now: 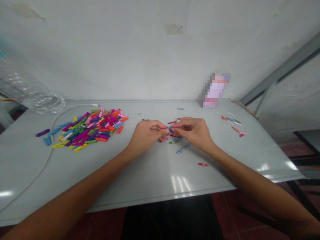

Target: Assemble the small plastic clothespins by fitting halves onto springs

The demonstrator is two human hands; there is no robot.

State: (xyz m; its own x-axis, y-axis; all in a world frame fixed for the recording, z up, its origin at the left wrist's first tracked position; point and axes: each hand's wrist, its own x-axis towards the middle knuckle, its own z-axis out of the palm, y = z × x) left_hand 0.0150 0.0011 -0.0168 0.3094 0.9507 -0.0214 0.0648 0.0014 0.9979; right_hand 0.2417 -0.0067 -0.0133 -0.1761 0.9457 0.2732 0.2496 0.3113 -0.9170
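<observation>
My left hand [149, 131] and my right hand [195, 131] meet over the middle of the table. Both are closed, thumb and fingertips pinching a small blue clothespin [170, 128] between them. Most of it is covered by the fingers, so whether it is whole cannot be made out. Under and around my right hand lie several loose clothespin pieces, among them a green piece [173, 142], a light blue piece [183, 148] and a red piece [203, 164] closer to the front edge. A dark blue piece [145, 119] lies just behind my left hand.
A heap of colourful clothespins [91, 130] covers the table's left side, beside a white cable [47, 156] and a clear plastic bottle [42, 101]. At the back right a phone [215, 90] leans on the wall. More pieces [235, 121] lie at the right.
</observation>
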